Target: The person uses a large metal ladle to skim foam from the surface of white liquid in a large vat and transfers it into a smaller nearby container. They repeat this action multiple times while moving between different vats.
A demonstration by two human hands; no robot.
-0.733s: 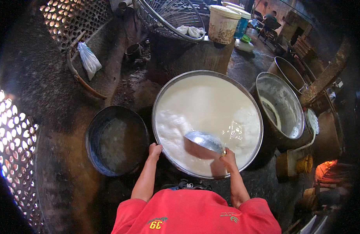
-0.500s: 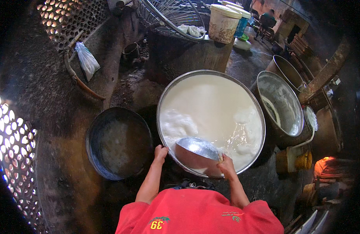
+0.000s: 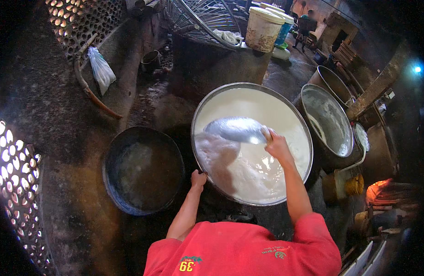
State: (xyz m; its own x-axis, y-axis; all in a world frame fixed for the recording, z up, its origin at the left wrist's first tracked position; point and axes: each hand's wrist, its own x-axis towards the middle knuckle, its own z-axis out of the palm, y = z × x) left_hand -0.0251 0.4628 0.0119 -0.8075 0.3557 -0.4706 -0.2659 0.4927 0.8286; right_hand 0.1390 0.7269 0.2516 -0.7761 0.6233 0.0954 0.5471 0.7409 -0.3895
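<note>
A wide round metal vat (image 3: 244, 84) of creamy white liquid (image 3: 262, 103) stands in front of me, with foam at the left and near side. My left hand (image 3: 199, 178) is closed on its near-left rim. In my right hand (image 3: 277, 143) is the short pale handle of a large shiny metal scoop (image 3: 235, 129). The scoop is over the vat's left-middle part, tilted, its rounded metal side showing. A brownish shadow falls on the foam below it. Whether the scoop touches the liquid, I cannot tell.
Left of the vat sits a dark round pan (image 3: 143, 170). At the right stand a deep metal pot (image 3: 327, 119), another behind it (image 3: 333, 83), and a yellow container (image 3: 354, 185). A fire (image 3: 376, 189) glows at lower right. Lidded buckets (image 3: 263, 31) stand on a ledge; a person (image 3: 306, 28) is far off.
My right hand has moved the scoop up and away from me, from the vat's near edge to over its middle-left. My left hand stays on the rim.
</note>
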